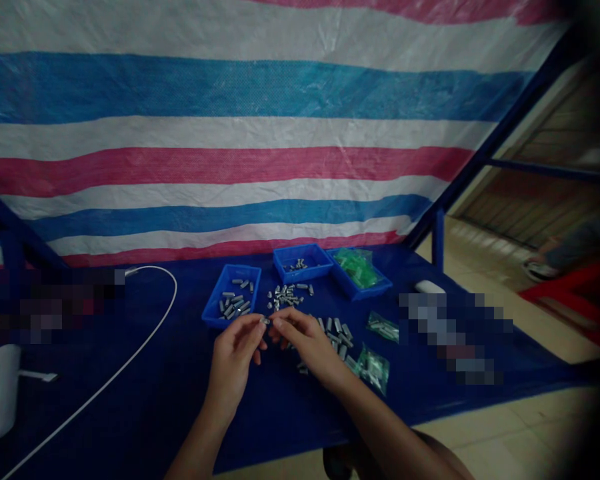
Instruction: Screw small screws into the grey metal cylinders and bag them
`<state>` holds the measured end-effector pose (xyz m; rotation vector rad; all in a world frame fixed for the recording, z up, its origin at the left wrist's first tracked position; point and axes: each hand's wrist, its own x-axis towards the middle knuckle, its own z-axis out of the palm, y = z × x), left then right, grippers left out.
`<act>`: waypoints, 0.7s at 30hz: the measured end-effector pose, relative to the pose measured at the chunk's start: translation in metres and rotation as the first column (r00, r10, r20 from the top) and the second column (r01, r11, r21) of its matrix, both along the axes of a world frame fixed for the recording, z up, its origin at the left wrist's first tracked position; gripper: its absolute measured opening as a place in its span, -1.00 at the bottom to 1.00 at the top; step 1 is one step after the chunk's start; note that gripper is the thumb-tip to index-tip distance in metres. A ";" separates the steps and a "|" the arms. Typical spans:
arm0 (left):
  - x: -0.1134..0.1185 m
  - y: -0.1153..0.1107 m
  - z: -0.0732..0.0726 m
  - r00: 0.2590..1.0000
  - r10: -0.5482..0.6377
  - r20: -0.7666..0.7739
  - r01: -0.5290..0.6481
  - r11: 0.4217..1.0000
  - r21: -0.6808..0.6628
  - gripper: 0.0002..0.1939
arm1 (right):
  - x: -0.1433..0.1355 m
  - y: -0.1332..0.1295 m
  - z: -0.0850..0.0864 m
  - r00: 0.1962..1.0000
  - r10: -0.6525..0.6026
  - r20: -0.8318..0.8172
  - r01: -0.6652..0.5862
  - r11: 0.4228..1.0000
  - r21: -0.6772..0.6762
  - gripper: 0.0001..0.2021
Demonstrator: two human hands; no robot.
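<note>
And here's the L hand (235, 343), thumb & index pinched nearly closed on a small silvery metal piece (265, 321), right at the fingertips. R hand (303, 332) meets it just beside, fingers curled in close; can't tell if it's got a part of its own. Good technique, I'd say: light pinch, steady L, fine turns from R, no forcing w/ a piece this tiny. Just past the grip, loose shiny metal screw-like bits (284, 292); to its R, silvery metal cylinders (337, 326). Blue rectangular plastic tray (245, 271) beyond L hand: mind the knuckles.
</note>
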<state>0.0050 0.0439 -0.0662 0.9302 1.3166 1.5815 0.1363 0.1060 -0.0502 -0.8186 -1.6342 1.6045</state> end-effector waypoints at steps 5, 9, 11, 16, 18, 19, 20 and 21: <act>-0.001 -0.001 0.002 0.990 0.045 -0.135 -0.042 0.999 0.025 -0.78 | -0.001 -0.002 -0.002 0.999 0.021 -0.043 -0.024 0.998 -0.053 -0.79; -0.001 -0.002 0.003 0.981 0.046 -0.189 -0.034 0.997 0.067 -0.80 | -0.004 -0.003 -0.007 0.997 0.031 -0.070 -0.036 0.998 -0.060 -0.82; -0.001 -0.002 0.003 0.983 0.043 -0.177 -0.037 0.998 0.041 -0.74 | -0.004 -0.002 -0.009 0.998 -0.009 -0.060 0.007 1.000 -0.030 -0.84; -0.003 0.000 0.002 0.995 -0.016 -0.096 0.015 1.000 -0.012 -0.70 | 0.002 0.001 -0.010 0.972 -0.234 0.031 0.203 0.896 0.396 -0.89; -0.003 0.001 0.002 0.997 -0.046 -0.062 0.045 0.999 -0.012 -0.72 | 0.007 0.001 -0.008 0.959 -0.282 0.036 0.201 0.761 0.617 -0.91; -0.003 0.001 0.002 0.997 -0.056 -0.052 0.056 0.998 -0.016 -0.72 | 0.008 0.002 -0.007 0.958 -0.286 0.029 0.185 0.692 0.698 -0.90; -0.002 0.001 0.002 0.997 -0.061 -0.051 0.060 0.998 -0.021 -0.72 | 0.010 0.002 -0.006 0.960 -0.281 0.024 0.166 0.631 0.758 -0.89; -0.002 0.000 0.003 0.997 -0.060 -0.056 0.059 0.998 -0.029 -0.72 | 0.011 0.002 -0.006 0.962 -0.271 0.022 0.145 0.582 0.800 -0.88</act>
